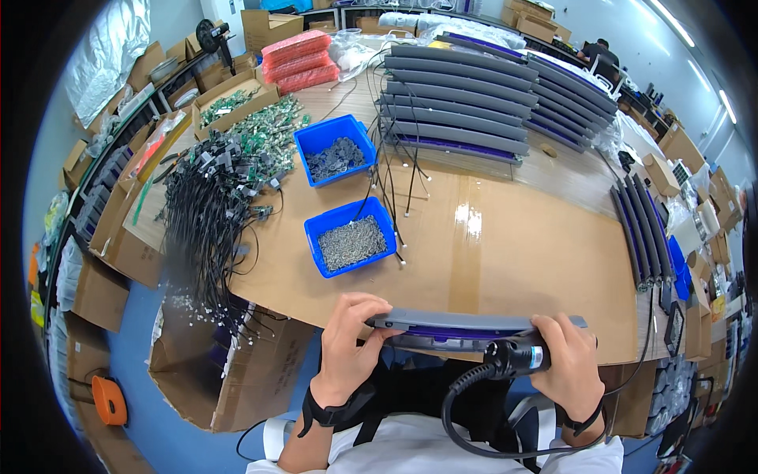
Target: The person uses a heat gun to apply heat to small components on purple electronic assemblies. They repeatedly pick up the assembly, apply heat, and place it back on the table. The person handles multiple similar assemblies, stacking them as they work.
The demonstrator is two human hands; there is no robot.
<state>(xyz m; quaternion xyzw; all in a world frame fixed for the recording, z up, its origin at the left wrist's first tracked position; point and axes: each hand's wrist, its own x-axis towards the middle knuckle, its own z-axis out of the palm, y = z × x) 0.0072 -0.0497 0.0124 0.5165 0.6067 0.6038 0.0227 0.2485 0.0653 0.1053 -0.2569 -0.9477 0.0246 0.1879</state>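
A long grey bar-shaped housing (466, 321) with a purple inner side lies across my lap side of the table's front edge. My left hand (347, 347) is closed on its left end, thumb below and fingers on top. My right hand (570, 359) is closed round a black corded electric screwdriver (517, 355), its thick cable looping down to my wrist. The fingers of that hand also touch the housing's right end. The screwdriver's tip is hidden. Beyond the housing stands a blue bin of small screws (351, 243), and behind it a blue bin of dark grey parts (335, 158).
Cardboard (537, 253) covers the tabletop. Black cables (201, 221) and green circuit boards (268, 130) pile up at left. Similar grey housings (458, 99) are stacked at the back, others (641, 229) at right. An open carton (229, 371) stands below left. A person (602, 55) sits far back.
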